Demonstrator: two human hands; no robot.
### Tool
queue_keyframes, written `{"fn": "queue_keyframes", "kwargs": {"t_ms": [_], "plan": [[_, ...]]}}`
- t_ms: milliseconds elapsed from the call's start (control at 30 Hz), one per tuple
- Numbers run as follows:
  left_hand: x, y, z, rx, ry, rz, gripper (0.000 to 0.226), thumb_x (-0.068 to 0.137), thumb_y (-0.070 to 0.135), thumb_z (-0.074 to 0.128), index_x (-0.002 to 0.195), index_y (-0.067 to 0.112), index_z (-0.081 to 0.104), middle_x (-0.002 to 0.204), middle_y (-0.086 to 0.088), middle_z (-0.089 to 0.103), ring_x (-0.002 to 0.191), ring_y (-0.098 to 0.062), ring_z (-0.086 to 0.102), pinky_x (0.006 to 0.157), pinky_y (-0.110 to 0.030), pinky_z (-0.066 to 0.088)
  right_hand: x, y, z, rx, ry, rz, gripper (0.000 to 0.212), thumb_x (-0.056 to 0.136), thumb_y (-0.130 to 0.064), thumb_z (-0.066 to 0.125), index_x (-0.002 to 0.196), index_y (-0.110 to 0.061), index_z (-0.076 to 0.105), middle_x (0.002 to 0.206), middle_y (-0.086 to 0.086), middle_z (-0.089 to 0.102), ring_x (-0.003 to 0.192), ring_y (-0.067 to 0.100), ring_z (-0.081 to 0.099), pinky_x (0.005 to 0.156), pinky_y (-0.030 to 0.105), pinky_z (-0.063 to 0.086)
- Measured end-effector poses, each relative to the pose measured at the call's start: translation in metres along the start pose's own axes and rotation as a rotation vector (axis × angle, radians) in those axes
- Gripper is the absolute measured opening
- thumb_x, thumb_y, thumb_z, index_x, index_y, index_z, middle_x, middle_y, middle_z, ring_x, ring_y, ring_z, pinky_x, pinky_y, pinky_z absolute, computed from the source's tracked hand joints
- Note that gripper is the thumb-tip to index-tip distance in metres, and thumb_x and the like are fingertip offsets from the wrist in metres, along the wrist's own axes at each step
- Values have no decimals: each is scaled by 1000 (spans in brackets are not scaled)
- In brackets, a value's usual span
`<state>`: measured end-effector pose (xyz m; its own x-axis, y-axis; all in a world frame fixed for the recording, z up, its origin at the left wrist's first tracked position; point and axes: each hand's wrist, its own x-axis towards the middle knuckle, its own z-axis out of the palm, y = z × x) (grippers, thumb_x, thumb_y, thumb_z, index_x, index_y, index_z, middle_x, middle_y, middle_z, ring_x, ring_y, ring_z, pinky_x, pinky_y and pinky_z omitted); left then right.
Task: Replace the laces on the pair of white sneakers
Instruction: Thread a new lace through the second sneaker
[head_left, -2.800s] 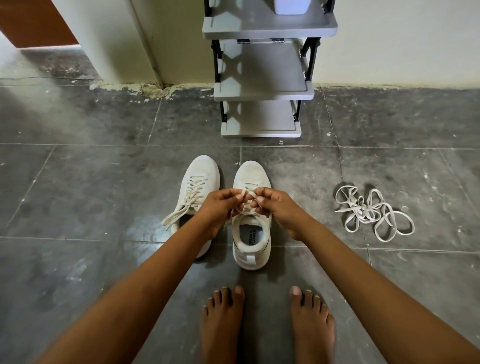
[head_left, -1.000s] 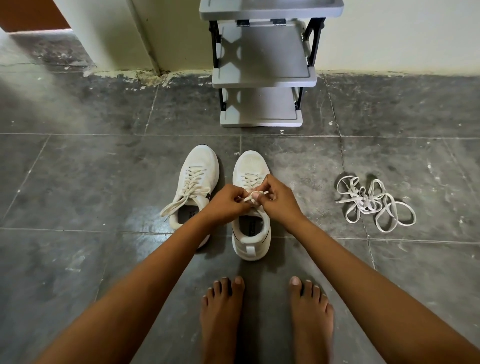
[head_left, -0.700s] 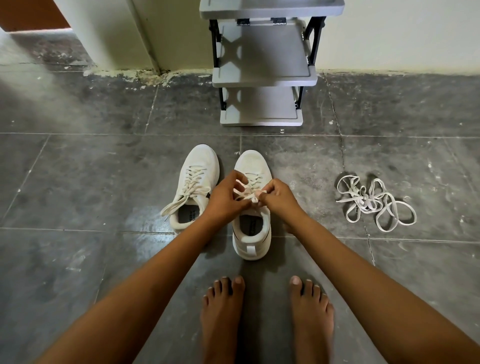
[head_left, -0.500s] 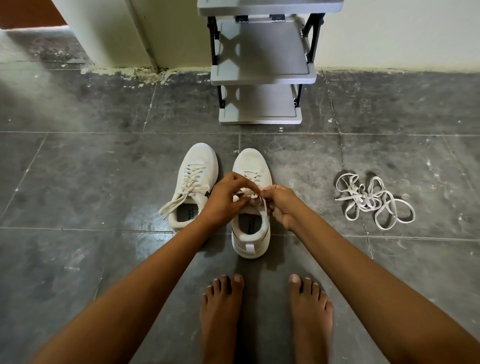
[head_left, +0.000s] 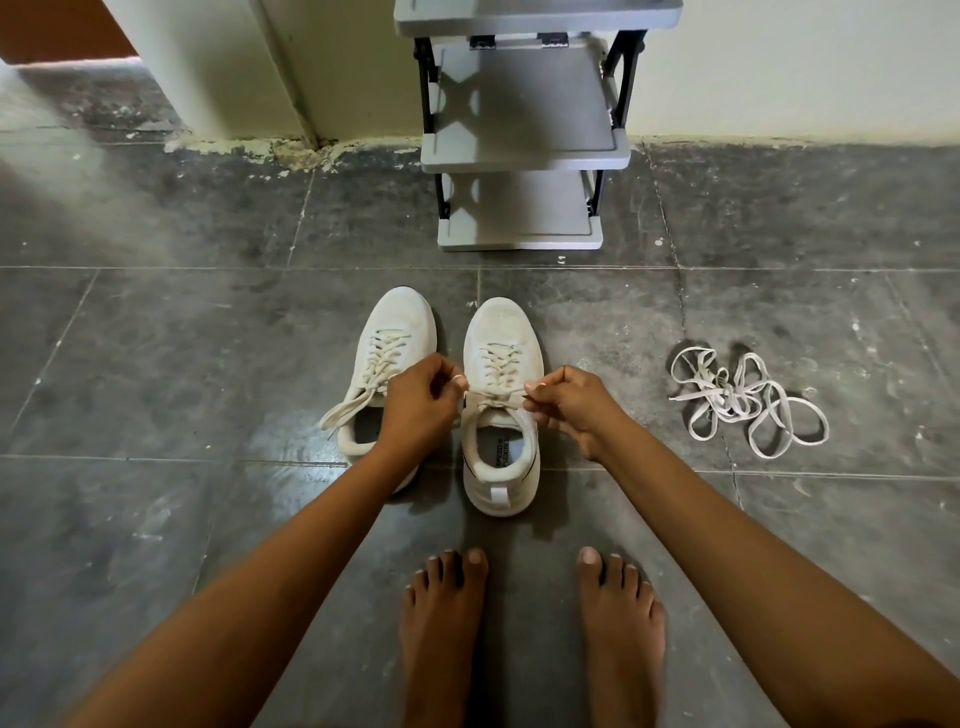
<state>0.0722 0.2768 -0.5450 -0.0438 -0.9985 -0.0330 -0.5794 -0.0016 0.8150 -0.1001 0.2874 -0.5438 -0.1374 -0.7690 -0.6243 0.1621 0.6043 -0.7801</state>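
My left hand (head_left: 415, 410) and right hand (head_left: 569, 402) each pinch one side of the lace (head_left: 496, 399) drawn taut across the top of the right-hand sneaker (head_left: 501, 332), thumb and forefinger closed on it, the other fingers curled in. The left-hand sneaker (head_left: 400, 322) stands just beside it (its lace ends trail loose over its side). A tangle of loose laces (head_left: 743, 402) lies on the floor well apart to the right

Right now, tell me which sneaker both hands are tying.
The right-hand sneaker, nearer the loose lace pile. The left hand and right hand pinch its lace ends; the other sneaker has its lace trailing untied.
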Motion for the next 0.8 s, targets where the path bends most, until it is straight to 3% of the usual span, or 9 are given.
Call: {"fn": "queue_keyframes", "kwargs": {"t_ms": [67, 167, 300, 433, 700, 800], "plan": [[-1, -4, -3, 56, 13, -38, 7, 91, 12, 56, 86, 12, 61, 69, 10, 55, 62, -1, 50, 54, -10, 37, 0, 1, -3, -111, 38, -70, 20, 89, -3, 60, 74, -11, 49, 71, 8, 60, 55, 7, 58, 45, 14, 46], [-2, -6, -4, 84, 48, -126, 8, 89, 10, 56, 85, 10, 62, 73, 5, 57, 67, -8, 49, 61, -22, 36, 0, 4, -6, -238, 101, -132, 21, 87, -2, 60, 72, -11, 48, 70, 9, 60, 61, 11, 56, 55, 19, 48], [-6, -6, -2, -27, 98, -295, 10, 89, 10, 56, 79, 13, 59, 74, 1, 58, 68, -11, 51, 55, -19, 36, 0, 7, -10, -318, 162, -145, 22, 85, -3, 63, 70, -11, 49, 70, 8, 60, 64, 14, 57, 66, 28, 51], [-4, -6, -2, -75, 124, -402, 8, 87, 10, 56, 79, 10, 60, 80, -7, 61, 75, -18, 54, 59, -23, 38, 0, 10, -11, -377, 194, -155, 24, 84, -4, 64, 67, -12, 49, 68, 7, 60, 69, 19, 59, 74, 37, 53], [-2, -4, 1, -73, 144, -451, 7, 87, 10, 55, 84, 8, 60, 87, -12, 64, 81, -23, 58, 66, -29, 44, -1, 10, -12, -488, 267, -212, 25, 82, -8, 66, 66, -14, 48, 83, 16, 65, 79, 28, 61, 80, 44, 54], [-3, -2, -1, -317, 110, -470, 10, 93, 6, 45, 90, 8, 54, 91, -11, 68, 74, -15, 65, 55, -22, 47, 1, 8, -10, -506, 257, -213, 27, 83, -8, 65, 65, -15, 47, 84, 16, 65, 86, 32, 64, 81, 45, 55]]}}
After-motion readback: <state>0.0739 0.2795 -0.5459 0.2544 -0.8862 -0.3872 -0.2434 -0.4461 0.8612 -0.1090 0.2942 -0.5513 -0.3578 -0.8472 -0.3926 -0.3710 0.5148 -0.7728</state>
